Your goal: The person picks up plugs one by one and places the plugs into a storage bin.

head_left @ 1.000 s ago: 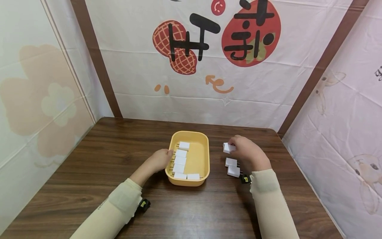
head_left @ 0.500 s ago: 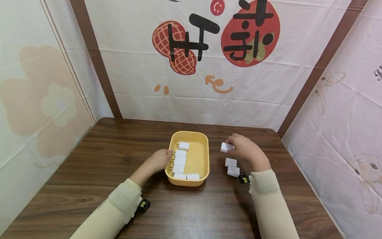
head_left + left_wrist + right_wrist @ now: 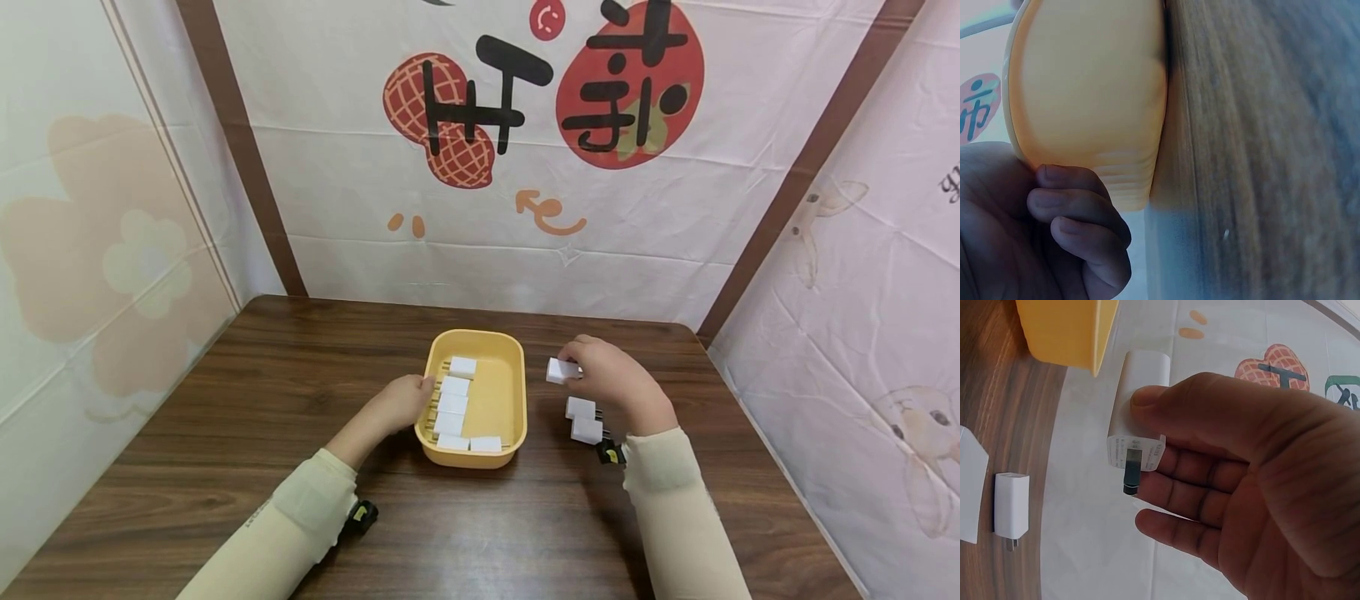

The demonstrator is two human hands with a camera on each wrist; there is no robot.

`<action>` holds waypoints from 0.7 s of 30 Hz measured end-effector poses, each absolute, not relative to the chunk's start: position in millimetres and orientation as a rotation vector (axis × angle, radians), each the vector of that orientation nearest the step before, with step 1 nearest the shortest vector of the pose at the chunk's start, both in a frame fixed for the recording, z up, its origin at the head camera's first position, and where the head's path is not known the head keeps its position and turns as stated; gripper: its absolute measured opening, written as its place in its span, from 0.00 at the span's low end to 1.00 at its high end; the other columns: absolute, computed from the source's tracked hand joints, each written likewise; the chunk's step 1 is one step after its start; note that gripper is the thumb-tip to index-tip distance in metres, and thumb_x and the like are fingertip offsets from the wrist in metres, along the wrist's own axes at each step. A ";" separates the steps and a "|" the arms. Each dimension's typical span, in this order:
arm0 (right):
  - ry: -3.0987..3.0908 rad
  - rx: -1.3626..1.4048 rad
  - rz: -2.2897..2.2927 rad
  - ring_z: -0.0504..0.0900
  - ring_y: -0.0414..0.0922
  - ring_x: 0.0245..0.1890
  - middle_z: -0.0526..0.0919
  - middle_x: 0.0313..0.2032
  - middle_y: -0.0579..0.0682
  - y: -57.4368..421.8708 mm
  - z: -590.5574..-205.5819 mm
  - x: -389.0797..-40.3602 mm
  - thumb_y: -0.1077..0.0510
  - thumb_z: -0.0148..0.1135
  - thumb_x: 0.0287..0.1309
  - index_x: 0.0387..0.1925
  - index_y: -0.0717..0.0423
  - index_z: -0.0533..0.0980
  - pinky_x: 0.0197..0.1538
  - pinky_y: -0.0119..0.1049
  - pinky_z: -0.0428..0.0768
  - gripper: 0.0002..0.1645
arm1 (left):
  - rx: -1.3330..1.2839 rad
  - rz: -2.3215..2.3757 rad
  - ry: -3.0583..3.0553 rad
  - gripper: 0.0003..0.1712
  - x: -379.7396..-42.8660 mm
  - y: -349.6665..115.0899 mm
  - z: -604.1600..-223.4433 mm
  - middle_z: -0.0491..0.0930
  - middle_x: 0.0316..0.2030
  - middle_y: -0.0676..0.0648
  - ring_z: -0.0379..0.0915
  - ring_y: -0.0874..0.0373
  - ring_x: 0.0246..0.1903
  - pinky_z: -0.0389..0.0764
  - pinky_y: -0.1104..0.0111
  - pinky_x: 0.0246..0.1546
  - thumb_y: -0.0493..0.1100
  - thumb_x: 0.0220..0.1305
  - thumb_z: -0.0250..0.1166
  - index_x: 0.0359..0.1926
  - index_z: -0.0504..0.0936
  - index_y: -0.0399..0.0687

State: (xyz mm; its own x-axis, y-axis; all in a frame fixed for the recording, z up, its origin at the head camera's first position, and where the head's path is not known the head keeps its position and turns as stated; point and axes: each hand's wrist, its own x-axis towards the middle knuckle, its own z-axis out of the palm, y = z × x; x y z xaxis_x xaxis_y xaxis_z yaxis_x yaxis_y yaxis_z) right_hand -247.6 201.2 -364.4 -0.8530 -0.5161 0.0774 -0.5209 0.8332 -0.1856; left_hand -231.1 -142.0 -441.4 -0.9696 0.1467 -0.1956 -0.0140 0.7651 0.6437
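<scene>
A yellow plastic tray (image 3: 498, 379) sits mid-table, holding several white charger plugs (image 3: 452, 403) along its left and near sides. My left hand (image 3: 397, 403) grips the tray's left rim, thumb over the edge and fingers curled against the outer wall (image 3: 1091, 94). To the right of the tray, my right hand (image 3: 617, 377) pinches a white charger plug (image 3: 558, 371) between thumb and fingers. In the right wrist view the held charger (image 3: 1141, 375) has its metal prongs turned toward the camera, its far end near the tray's corner.
Two more charger plugs, one (image 3: 581, 407) beside the other (image 3: 587, 431), lie on the wooden table (image 3: 480, 533) below my right hand, prongs to the right. A printed white cloth (image 3: 480, 275) hangs behind the table's far edge, with more cloth at both sides.
My right hand has lifted the charger plug and carried it a little left toward the tray. The left hand and tray have stayed in place.
</scene>
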 end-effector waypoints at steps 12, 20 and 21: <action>-2.947 0.953 0.304 0.80 0.45 0.46 0.81 0.48 0.49 188.7 -361.2 -241.8 0.58 0.72 0.60 0.52 0.57 0.81 0.52 0.44 0.81 0.19 | 0.093 1.000 2.710 0.28 -231.2 -142.7 -443.1 0.75 0.23 0.43 0.71 0.53 0.19 0.74 0.65 0.19 0.53 0.84 0.39 0.37 0.78 0.40; -2.948 0.979 0.290 0.80 0.43 0.45 0.80 0.47 0.47 178.7 -359.7 -237.0 0.56 0.72 0.62 0.53 0.55 0.81 0.51 0.42 0.81 0.19 | 0.089 0.997 2.716 0.29 -231.4 -142.3 -441.5 0.75 0.24 0.43 0.71 0.53 0.20 0.74 0.65 0.21 0.53 0.84 0.39 0.36 0.78 0.40; -2.946 0.979 0.290 0.80 0.42 0.44 0.80 0.47 0.46 177.3 -359.6 -236.2 0.55 0.72 0.62 0.53 0.55 0.82 0.51 0.42 0.81 0.19 | 0.085 0.997 2.713 0.29 -231.5 -142.4 -441.2 0.74 0.24 0.43 0.71 0.53 0.20 0.74 0.65 0.21 0.53 0.84 0.39 0.36 0.78 0.40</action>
State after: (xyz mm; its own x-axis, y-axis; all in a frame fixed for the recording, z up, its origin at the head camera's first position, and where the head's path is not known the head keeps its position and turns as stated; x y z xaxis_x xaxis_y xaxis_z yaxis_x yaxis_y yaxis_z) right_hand -236.2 177.3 -359.6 -0.8025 -0.5912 0.0809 -0.5956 0.7854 -0.1683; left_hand -231.5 -142.4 -441.2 -0.9671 0.1398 -0.2125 -0.0311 0.7643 0.6441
